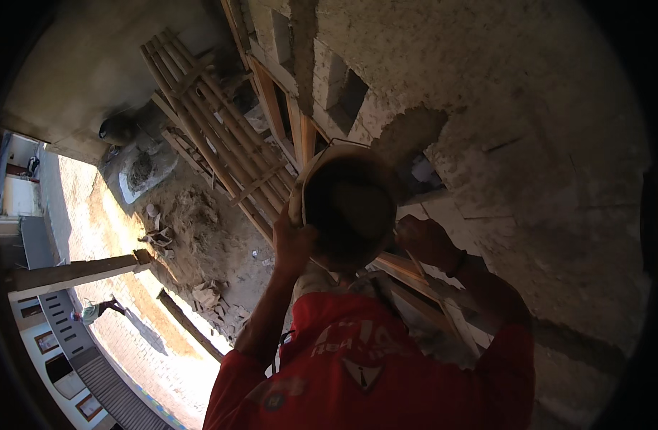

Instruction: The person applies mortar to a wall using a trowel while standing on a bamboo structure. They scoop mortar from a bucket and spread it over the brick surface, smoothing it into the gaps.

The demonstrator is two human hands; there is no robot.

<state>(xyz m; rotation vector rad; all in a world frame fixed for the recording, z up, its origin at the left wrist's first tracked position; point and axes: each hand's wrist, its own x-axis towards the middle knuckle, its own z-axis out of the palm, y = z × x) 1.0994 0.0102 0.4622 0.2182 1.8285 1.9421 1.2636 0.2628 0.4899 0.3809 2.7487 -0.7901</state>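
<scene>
In front of my chest is a dark bucket (352, 208) with a pale rim and a thin wire handle; its inside is in deep shade, with a greyish mass at the bottom. My left hand (294, 242) grips the bucket's left side, thumb over the rim. Close against the right side, my right hand (425, 240) has its fingers curled; what they hold is hidden. Beyond the bucket, a darker, damp-looking mortar patch (412, 135) spreads over the rough block wall (515, 143).
A bamboo frame (221, 132) leans at upper left. Below it lie a sand heap (193, 218) and debris. A dark basin (116, 130) stands farther back. Wooden frames (271, 104) line the wall openings. Outside, past a post (78, 277), a person (98, 309) is on sunlit paving.
</scene>
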